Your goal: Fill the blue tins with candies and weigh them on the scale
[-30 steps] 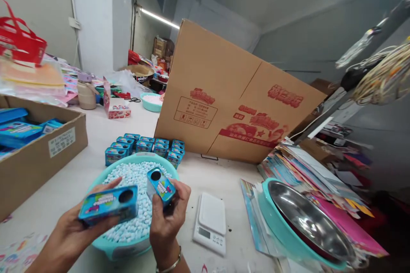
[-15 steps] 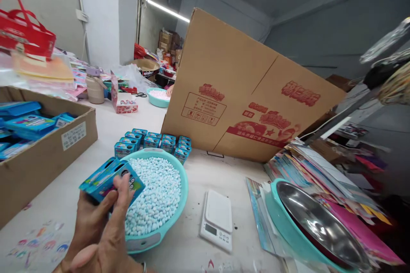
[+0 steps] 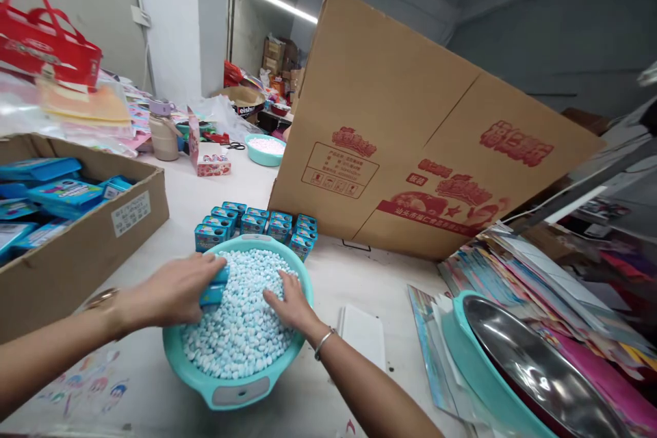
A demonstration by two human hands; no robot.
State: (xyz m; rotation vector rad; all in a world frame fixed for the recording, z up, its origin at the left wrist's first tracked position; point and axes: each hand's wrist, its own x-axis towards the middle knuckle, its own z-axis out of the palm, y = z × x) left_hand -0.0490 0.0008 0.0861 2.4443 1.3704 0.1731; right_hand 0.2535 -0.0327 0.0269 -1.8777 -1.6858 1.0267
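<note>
My left hand (image 3: 177, 287) is closed around small blue boxes (image 3: 213, 295), holding them low over the left side of a turquoise basin (image 3: 192, 366). The hand covers most of the boxes, so their number cannot be made out. Small pale blue and white candy pellets (image 3: 239, 339) fill the basin. On its right side, my right hand (image 3: 291, 302) touches the pellets with thumb and fingers apart. Behind the basin stand several more blue boxes (image 3: 253, 222) in short rows.
An open carton (image 3: 157, 202) of flat blue packs stands at left. A large printed cardboard box (image 3: 400, 130) leans behind. Right of the basin lies a white scale (image 3: 363, 335), partly behind my forearm. Farther right are a steel bowl (image 3: 534, 356) and stacked printed sheets (image 3: 503, 280).
My hands have separated. The left carried the blue boxes down and right to the pellets; the right let go of them and moved to the basin's right side.
</note>
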